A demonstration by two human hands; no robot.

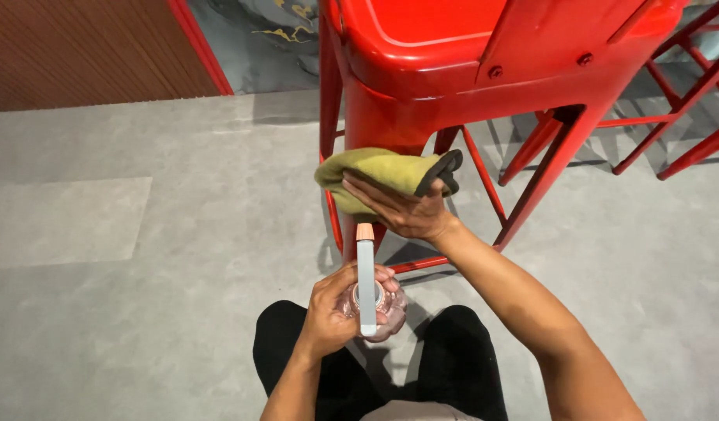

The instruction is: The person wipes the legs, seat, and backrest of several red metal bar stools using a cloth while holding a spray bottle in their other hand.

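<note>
A: Grips first. Left hand (328, 316)?

B: Closed around a clear pinkish spray bottle (372, 306), fingers wrapped on its ribbed body, seen from above. The pale grey spray head (365, 284) runs up the middle of the view, with a small peach nozzle tip (365, 231) pointing away from the person. Bottle sits low in the view, just above the lap.

A: Right hand (398, 210)?

B: Pressed flat on an olive-green cloth (379, 175), fingers stretched across it, thumb side toward the wrist. Cloth has a dark edge (445, 171) showing at its right end. It is bunched against the front leg (359, 148) of a red metal chair (484, 62), hand pushing it onto the leg. Can't tell if the fingers curl behind the cloth.

A: So the 2 hands, touching?

B: No, apart. Nozzle tip sits just below the right hand and cloth, near but not touching as far as I can see.

A: Around them?

B: The chair fills the upper middle: glossy seat, slanted legs, thin crossbars (422, 265) low down. More red chair legs (687, 93) at the right edge. Grey floor (141, 257) everywhere. Top left there is a brown wood-grain panel (71, 47) with a red strip beside it, then a marbled dark surface (258, 39). Person's black trousers (453, 366) at the bottom, knees either side of the bottle.
</note>
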